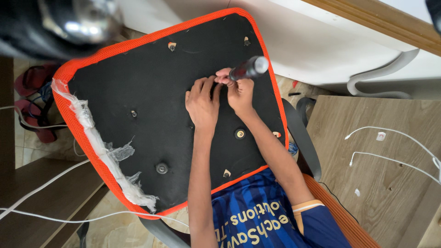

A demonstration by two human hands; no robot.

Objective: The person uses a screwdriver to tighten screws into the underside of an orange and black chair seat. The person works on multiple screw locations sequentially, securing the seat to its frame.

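Screwdriver (248, 68), dark-handled with a pale cap, sits in the right hand (240, 92), fingers wrapped round the grip, its tip hidden where it meets the black underside of the upturned seat (151, 87) near the seat's middle; the left hand (202, 102) lies just beside it, fingers curled and pressed down onto the fabric at the same spot, touching the right hand; whether a screw is under the tip I cannot tell. Round the seat's orange mesh rim (73, 69) a strip of torn white plastic (101, 147) clings along one edge; several bolts (240, 133) dot the black panel nearer the person's blue striped shirt (257, 211); white cables (390, 158) trail over the wooden desk (367, 183) on the far side of the seat from the torn strip. To my eye the work goes best with the tool held square to the panel, steady downward pressure, and the left fingers kept clear of the tip should it slip.
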